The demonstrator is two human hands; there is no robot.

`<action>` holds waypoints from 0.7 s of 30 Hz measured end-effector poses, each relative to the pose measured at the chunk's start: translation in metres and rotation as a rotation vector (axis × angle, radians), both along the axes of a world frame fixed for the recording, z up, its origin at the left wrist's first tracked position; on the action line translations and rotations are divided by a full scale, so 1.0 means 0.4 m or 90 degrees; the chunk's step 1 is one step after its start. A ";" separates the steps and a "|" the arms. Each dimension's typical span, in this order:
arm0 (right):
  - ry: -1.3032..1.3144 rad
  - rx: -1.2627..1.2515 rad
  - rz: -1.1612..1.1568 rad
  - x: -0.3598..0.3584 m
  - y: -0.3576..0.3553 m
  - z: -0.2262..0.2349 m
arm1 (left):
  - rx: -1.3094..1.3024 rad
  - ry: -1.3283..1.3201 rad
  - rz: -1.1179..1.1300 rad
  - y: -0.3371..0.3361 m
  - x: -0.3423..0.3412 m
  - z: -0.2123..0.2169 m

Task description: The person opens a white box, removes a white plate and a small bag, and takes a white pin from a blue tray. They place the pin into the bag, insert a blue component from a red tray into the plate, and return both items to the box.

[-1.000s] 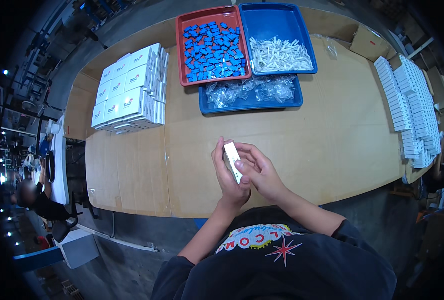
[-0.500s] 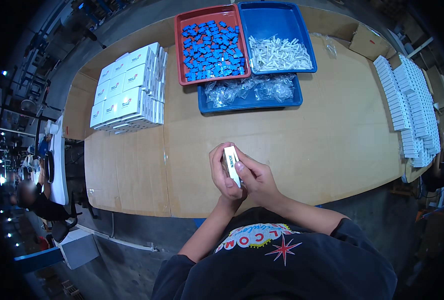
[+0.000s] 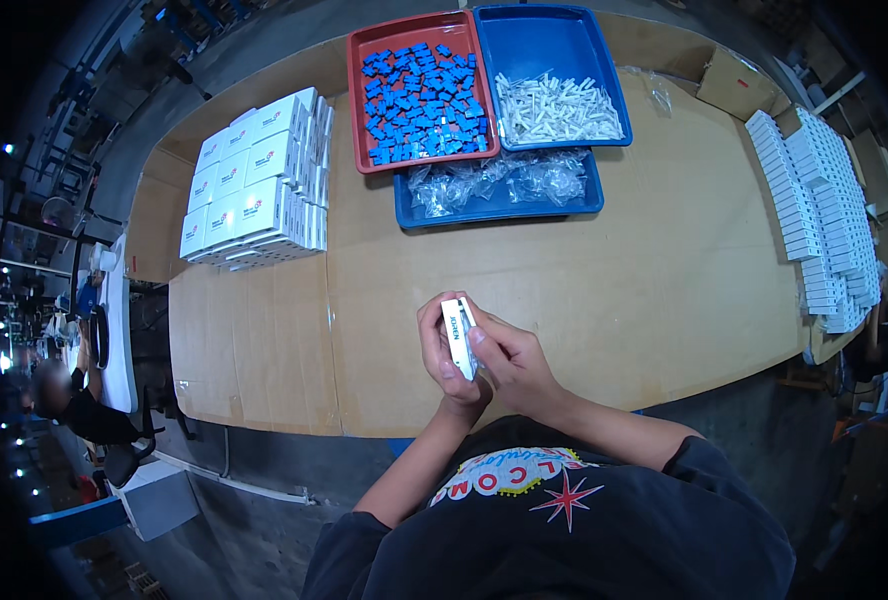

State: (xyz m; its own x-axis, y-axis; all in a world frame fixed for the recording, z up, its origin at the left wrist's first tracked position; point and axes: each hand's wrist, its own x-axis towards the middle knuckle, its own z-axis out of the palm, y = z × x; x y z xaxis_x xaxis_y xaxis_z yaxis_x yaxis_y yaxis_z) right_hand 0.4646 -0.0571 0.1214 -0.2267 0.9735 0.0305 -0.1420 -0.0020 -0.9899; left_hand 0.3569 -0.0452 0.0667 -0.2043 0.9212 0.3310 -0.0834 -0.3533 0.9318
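A small, slim white box (image 3: 455, 332) with dark lettering stands tilted between my two hands, above the near part of the cardboard-covered table. My left hand (image 3: 432, 340) wraps round its left side, thumb near the lower end. From the right, my right hand (image 3: 520, 368) grips it too, thumb pressed on its right edge. A dark gap shows along that edge, beside the thumb. What lies inside the box is too small to make out, and the fingers hide its underside.
A red tray (image 3: 360, 110) of blue pieces and a blue tray (image 3: 539, 45) of white pieces stand at the back. A lower blue tray (image 3: 504, 218) holds clear plastic wrappings. White boxes (image 3: 239, 185) are stacked left, more white boxes (image 3: 824, 220) right. A person (image 3: 89, 405) sits far left.
The box has turned slightly in my hands, so its right edge shows a wider dark gap. My left thumb has shifted a little left. Both hands keep hold.
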 end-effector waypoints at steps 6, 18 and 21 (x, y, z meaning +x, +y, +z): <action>0.081 -0.141 0.002 0.025 0.031 -0.021 | 0.009 0.164 -0.025 0.009 -0.012 -0.005; -0.398 0.372 0.057 0.118 0.063 -0.031 | -0.551 -0.397 -0.268 -0.007 -0.015 0.084; -0.436 0.456 0.088 0.121 0.072 -0.049 | -0.576 -0.437 -0.297 -0.017 -0.007 0.087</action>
